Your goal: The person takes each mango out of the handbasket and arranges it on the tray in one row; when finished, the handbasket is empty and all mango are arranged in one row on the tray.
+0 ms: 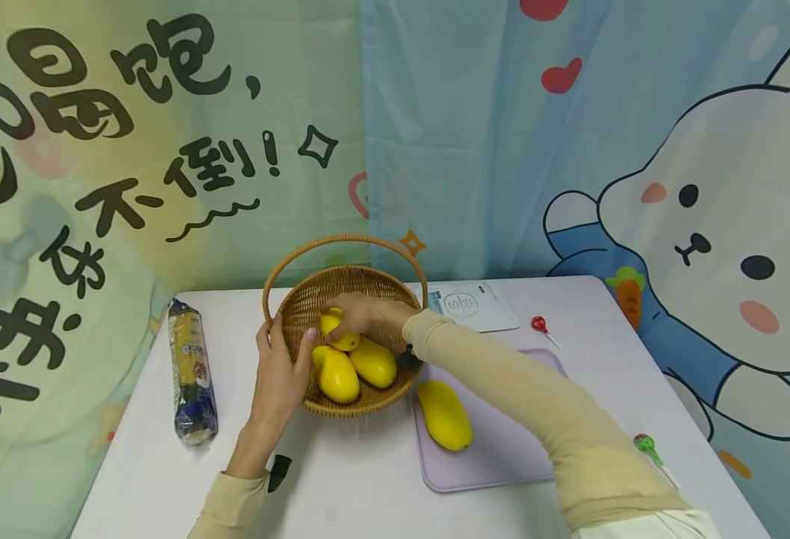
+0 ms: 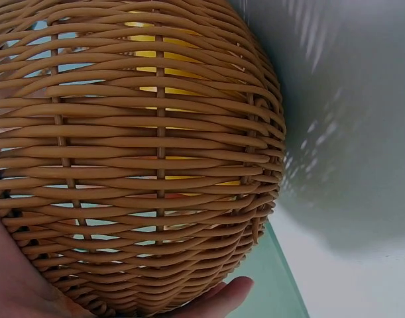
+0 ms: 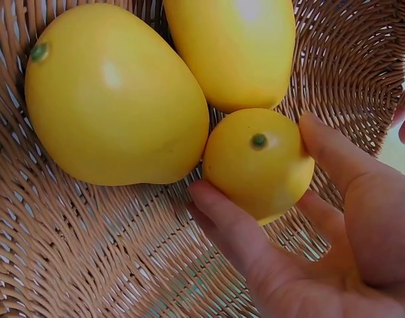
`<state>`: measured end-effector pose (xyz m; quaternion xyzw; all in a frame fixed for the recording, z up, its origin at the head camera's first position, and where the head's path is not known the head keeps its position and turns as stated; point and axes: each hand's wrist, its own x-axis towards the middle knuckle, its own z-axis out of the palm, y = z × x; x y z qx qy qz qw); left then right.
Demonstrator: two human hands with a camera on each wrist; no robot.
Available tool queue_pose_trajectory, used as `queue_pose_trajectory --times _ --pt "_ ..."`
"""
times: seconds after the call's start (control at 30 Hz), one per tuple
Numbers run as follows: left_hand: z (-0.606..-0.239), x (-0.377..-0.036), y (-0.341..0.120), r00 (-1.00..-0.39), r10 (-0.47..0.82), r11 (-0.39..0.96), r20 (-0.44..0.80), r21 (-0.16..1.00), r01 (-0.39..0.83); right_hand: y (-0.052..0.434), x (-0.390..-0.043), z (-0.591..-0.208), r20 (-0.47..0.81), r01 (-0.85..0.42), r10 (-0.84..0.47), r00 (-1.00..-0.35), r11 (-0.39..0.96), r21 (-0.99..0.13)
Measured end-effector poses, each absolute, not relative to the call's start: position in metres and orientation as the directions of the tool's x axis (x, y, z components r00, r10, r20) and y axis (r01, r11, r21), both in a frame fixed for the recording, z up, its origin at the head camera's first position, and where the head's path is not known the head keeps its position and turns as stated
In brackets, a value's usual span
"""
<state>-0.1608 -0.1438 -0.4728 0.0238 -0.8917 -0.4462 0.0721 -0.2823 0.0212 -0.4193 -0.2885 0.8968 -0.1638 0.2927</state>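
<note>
A round wicker basket [image 1: 368, 409] with a tall arched handle stands tilted on the table, its opening facing me. My left hand [image 1: 285, 365] grips its left side, and the weave fills the left wrist view. Inside lie two yellow mangoes [image 1: 336, 374] [image 3: 116, 96], smooth and shiny with small green stem ends. My right hand [image 1: 361, 314] reaches in over the rim. Its thumb and fingers [image 3: 222, 212] pinch a third mango [image 3: 258, 165], seen stem end on, which touches the other two. One more mango [image 1: 445, 415] lies on a lilac tray, outside the basket.
Under my right forearm lies the lilac tray [image 1: 502, 468]. A long wrapped package [image 1: 192, 374] lies at the table's left. Behind the tray is a white printed packet [image 1: 473, 305]. A red lollipop [image 1: 539, 324] and a green lollipop [image 1: 648, 446] lie at the right.
</note>
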Motion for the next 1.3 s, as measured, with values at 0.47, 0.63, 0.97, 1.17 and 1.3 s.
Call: queue_pose_trajectory --times 0.47,0.63,0.97,1.17,1.3 --pt "-0.471 -0.159 -0.143 -0.99 -0.107 0.607 0.089 0.795 0.006 0.036 -0.275 -0.371 -0.385 -0.528 -0.684 -0.62 0.727 -0.44" --pt "-0.471 -0.159 -0.144 -0.991 -0.103 0.612 0.085 0.791 0.005 0.044 -0.266 -0.349 -0.354 -0.556 -0.701 -0.619 0.71 -0.432" --pt "-0.471 -0.159 -0.143 -0.987 -0.107 0.617 0.121 0.786 0.03 0.081 -0.228 -0.326 -0.256 -0.593 -0.762 -0.595 0.631 -0.499" --pt "-0.47 -0.159 -0.143 -0.987 -0.115 0.608 0.115 0.794 0.022 0.117 -0.201 -0.309 -0.233 -0.529 -0.738 -0.633 0.632 -0.566" --pt "-0.47 -0.158 -0.143 -0.987 -0.117 0.598 0.111 0.801 0.019 0.145 -0.186 -0.296 -0.233 -0.474 -0.693 -0.683 0.662 -0.581"
